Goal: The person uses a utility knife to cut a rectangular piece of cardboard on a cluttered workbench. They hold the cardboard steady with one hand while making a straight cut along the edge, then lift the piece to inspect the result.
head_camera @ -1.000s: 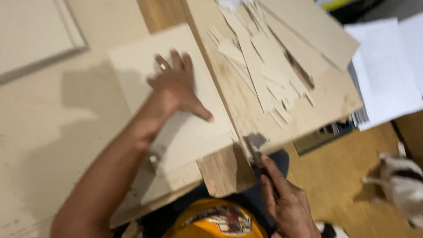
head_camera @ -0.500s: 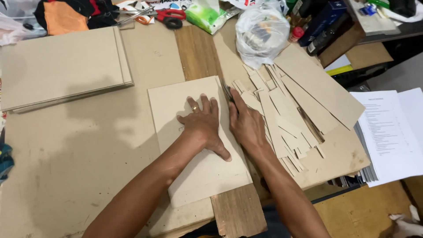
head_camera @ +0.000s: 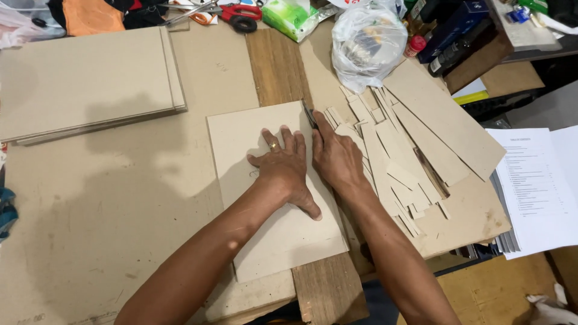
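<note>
Looking down from the head camera, two bare hands work side by side on one cardboard sheet (head_camera: 265,198) lying flat across a wooden plank (head_camera: 278,63) on the table (head_camera: 108,216). The left hand (head_camera: 283,168) lies palm down on the sheet with fingers spread and flat, gripping nothing, only pressing; one ring shows on a finger. The right hand (head_camera: 336,157) sits just beside it at the sheet's right edge, fingers curled around a dark cutting blade (head_camera: 309,114) whose tip touches the sheet's upper right corner.

Right of the hands lies a pile of cardboard strips (head_camera: 391,162), too many and too overlapped to count, with two broader offcuts (head_camera: 445,117) on its far side. One stack of cardboard sheets (head_camera: 84,81) rests at the upper left, well apart from the hands; its number cannot be told. One clear plastic bag (head_camera: 368,42) sits beyond the strips, one pair of red-handled scissors (head_camera: 238,15) and one green tissue pack (head_camera: 290,15) lie along the far edge. One sheaf of printed papers (head_camera: 533,186) rests at the right.
</note>
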